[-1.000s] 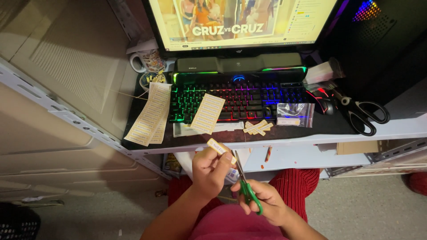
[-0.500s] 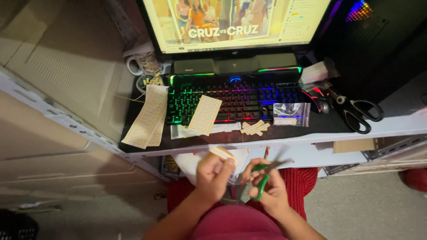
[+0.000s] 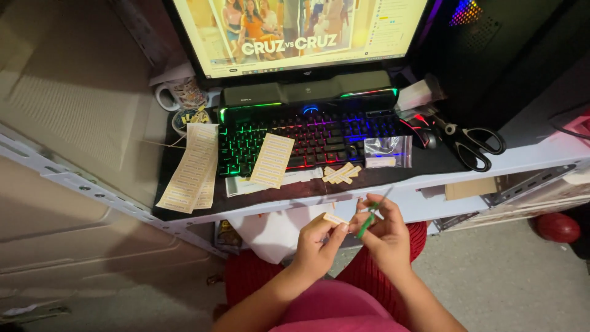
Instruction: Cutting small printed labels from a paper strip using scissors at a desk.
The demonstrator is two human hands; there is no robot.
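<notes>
Left hand: pinched a small cream paper label strip between thumb and fingertips. Right hand: gripped small green-handled scissors, blades pointing up toward the desk edge, just beside the strip. Black desk mat: carried a black backlit keyboard with rainbow keys, two long cream label sheets at its left, one shorter cream label sheet lying across the keys, a heap of cut cream label pieces, a clear plastic zip bag, and large black-handled scissors. White patterned mug: stood behind the sheets.
</notes>
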